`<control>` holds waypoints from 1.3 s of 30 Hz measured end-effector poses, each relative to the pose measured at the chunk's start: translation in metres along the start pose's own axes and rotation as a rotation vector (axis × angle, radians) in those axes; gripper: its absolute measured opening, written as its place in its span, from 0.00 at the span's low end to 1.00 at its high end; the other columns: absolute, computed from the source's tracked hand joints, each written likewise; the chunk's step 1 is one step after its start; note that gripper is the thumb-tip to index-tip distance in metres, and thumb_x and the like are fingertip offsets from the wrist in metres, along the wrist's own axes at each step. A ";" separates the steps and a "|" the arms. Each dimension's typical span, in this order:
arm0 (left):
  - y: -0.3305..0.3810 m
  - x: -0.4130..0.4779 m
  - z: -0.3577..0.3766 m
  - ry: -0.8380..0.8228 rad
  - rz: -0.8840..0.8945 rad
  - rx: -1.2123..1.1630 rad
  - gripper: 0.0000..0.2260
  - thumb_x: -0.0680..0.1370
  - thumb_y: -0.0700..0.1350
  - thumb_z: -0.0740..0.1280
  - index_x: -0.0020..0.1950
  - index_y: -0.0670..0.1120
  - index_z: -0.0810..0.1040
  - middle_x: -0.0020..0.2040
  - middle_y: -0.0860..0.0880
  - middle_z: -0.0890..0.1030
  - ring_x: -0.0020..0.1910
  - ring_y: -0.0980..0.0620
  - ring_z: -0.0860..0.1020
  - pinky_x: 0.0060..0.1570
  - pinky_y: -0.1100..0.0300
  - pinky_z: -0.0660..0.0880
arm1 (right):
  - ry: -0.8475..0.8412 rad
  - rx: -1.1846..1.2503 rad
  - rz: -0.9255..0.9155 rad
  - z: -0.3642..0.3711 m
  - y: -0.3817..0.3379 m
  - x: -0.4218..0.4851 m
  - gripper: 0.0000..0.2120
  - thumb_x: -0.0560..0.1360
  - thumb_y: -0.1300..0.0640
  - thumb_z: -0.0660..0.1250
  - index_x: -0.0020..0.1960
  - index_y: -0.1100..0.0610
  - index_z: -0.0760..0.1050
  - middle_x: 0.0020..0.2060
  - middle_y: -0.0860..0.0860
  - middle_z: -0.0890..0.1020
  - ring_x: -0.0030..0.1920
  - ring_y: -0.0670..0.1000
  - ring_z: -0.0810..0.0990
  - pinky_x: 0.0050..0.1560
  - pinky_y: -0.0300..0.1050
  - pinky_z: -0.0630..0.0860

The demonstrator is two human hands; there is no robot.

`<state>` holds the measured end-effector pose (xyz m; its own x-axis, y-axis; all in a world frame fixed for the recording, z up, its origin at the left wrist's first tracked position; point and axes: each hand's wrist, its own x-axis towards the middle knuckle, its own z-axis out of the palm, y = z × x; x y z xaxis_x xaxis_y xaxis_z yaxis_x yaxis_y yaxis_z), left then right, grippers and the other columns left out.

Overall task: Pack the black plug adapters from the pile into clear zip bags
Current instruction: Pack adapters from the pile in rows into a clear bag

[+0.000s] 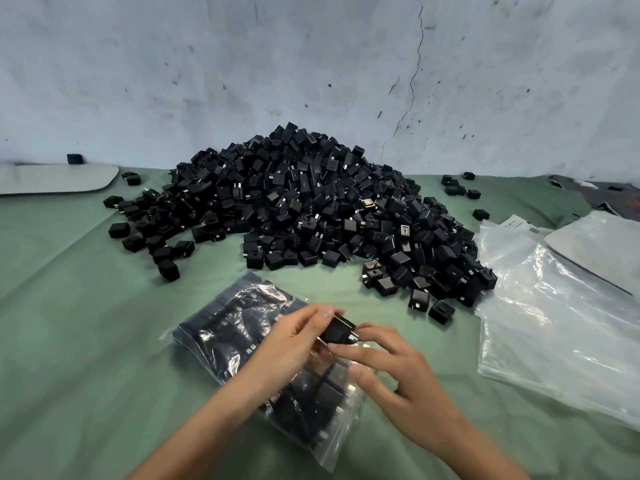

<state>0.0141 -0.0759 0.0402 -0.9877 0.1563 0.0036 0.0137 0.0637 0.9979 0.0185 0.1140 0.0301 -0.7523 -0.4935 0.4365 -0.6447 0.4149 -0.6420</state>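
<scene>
Adapter [337,330], black, one: pinched at both ends by left hand [294,341] and right hand [408,382], over part-filled zip bag [239,327] (flat on green cloth [69,323]). Pile [304,209] behind; empty bags [554,323] at right.

Adapter pile [304,209]: looked matt black plastic; a few faces gave a dull sheen.
Held adapter [337,330]: was smooth black plastic.
Filled zip bag [221,327]: was clear glossy film, creased.
Empty bags [554,323]: shone likewise, wrinkled.
Table cover [86,323]: was matt green cloth.
Wall [311,64]: looked rough, cracked.
</scene>
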 end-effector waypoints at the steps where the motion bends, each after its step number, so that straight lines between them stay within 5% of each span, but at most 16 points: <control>1: 0.000 0.000 -0.001 -0.025 0.022 -0.022 0.17 0.74 0.56 0.64 0.58 0.49 0.81 0.44 0.46 0.84 0.40 0.50 0.82 0.39 0.61 0.77 | 0.014 0.090 0.045 0.000 0.000 0.000 0.11 0.77 0.48 0.63 0.57 0.42 0.80 0.55 0.38 0.76 0.63 0.45 0.72 0.63 0.40 0.69; 4: -0.001 -0.003 -0.002 -0.079 0.051 -0.100 0.12 0.77 0.43 0.66 0.60 0.44 0.79 0.50 0.44 0.83 0.46 0.48 0.83 0.43 0.61 0.79 | 0.001 0.190 0.110 -0.002 -0.002 0.000 0.12 0.76 0.53 0.64 0.56 0.44 0.82 0.53 0.43 0.79 0.63 0.48 0.73 0.64 0.42 0.69; 9: -0.002 -0.002 0.003 0.132 -0.095 -0.526 0.11 0.70 0.40 0.70 0.48 0.38 0.72 0.49 0.35 0.79 0.46 0.38 0.83 0.43 0.55 0.81 | 0.084 0.134 0.113 -0.006 -0.008 -0.003 0.14 0.76 0.45 0.63 0.61 0.39 0.77 0.65 0.39 0.71 0.67 0.45 0.70 0.65 0.40 0.68; 14: 0.001 -0.001 0.017 0.158 -0.157 -0.674 0.11 0.71 0.42 0.69 0.47 0.40 0.70 0.47 0.37 0.83 0.44 0.43 0.83 0.38 0.59 0.80 | 0.097 -0.200 0.006 0.013 -0.016 -0.012 0.16 0.76 0.43 0.60 0.63 0.40 0.76 0.71 0.48 0.68 0.71 0.46 0.66 0.67 0.51 0.65; 19: 0.004 0.000 0.038 0.303 -0.143 -0.680 0.07 0.72 0.39 0.72 0.37 0.39 0.75 0.37 0.42 0.82 0.39 0.49 0.83 0.35 0.64 0.78 | 0.155 -0.448 0.046 0.028 -0.021 -0.013 0.19 0.74 0.44 0.60 0.64 0.44 0.76 0.69 0.57 0.71 0.65 0.54 0.73 0.62 0.54 0.70; 23: 0.003 -0.002 0.046 0.291 -0.109 -0.433 0.10 0.75 0.40 0.71 0.34 0.45 0.74 0.34 0.49 0.80 0.32 0.55 0.78 0.30 0.66 0.72 | 0.198 -0.488 0.097 0.025 -0.020 -0.014 0.18 0.74 0.46 0.59 0.58 0.49 0.80 0.63 0.59 0.75 0.60 0.58 0.77 0.57 0.59 0.76; 27: -0.001 -0.011 0.037 0.235 0.055 0.169 0.08 0.75 0.51 0.71 0.47 0.53 0.73 0.47 0.58 0.79 0.48 0.61 0.77 0.51 0.68 0.73 | 0.237 -0.366 0.171 0.007 -0.010 -0.023 0.19 0.75 0.44 0.58 0.61 0.45 0.79 0.64 0.58 0.75 0.62 0.56 0.74 0.60 0.55 0.71; 29: -0.008 -0.022 0.035 0.133 0.144 0.708 0.14 0.72 0.62 0.67 0.48 0.58 0.66 0.54 0.66 0.70 0.56 0.68 0.67 0.64 0.68 0.62 | 0.224 -0.336 0.185 -0.005 -0.002 -0.033 0.18 0.74 0.43 0.58 0.60 0.45 0.79 0.62 0.57 0.76 0.62 0.55 0.74 0.59 0.53 0.70; 31: -0.015 -0.030 0.037 0.046 0.162 1.044 0.15 0.72 0.65 0.63 0.50 0.58 0.64 0.64 0.63 0.62 0.66 0.65 0.57 0.75 0.52 0.45 | 0.160 -0.352 0.167 -0.012 0.005 -0.044 0.16 0.74 0.45 0.61 0.57 0.45 0.81 0.59 0.55 0.77 0.59 0.55 0.76 0.57 0.51 0.71; 34: -0.017 -0.034 0.042 0.052 0.172 1.236 0.10 0.78 0.57 0.57 0.55 0.55 0.68 0.72 0.56 0.60 0.73 0.59 0.57 0.71 0.44 0.29 | 0.059 -0.413 0.108 -0.010 0.013 -0.059 0.11 0.72 0.48 0.67 0.53 0.43 0.83 0.56 0.55 0.80 0.54 0.55 0.81 0.54 0.51 0.76; 36: -0.015 -0.033 0.045 0.056 0.156 1.272 0.14 0.79 0.59 0.56 0.58 0.54 0.70 0.74 0.54 0.61 0.74 0.56 0.57 0.69 0.42 0.25 | 0.021 -0.423 0.060 -0.006 0.016 -0.065 0.12 0.77 0.45 0.61 0.51 0.43 0.83 0.55 0.54 0.80 0.54 0.52 0.81 0.47 0.48 0.80; 39: -0.016 -0.034 0.049 -0.011 0.126 1.380 0.24 0.77 0.62 0.57 0.67 0.50 0.65 0.76 0.49 0.55 0.77 0.50 0.50 0.65 0.37 0.23 | 0.022 -0.361 0.062 -0.004 0.020 -0.067 0.10 0.73 0.48 0.66 0.51 0.43 0.83 0.55 0.52 0.80 0.53 0.49 0.81 0.45 0.42 0.80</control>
<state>0.0550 -0.0339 0.0212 -0.9671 0.2410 0.0811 0.2495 0.9609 0.1199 0.0555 0.1579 -0.0093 -0.7918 -0.4439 0.4196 -0.6010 0.6885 -0.4059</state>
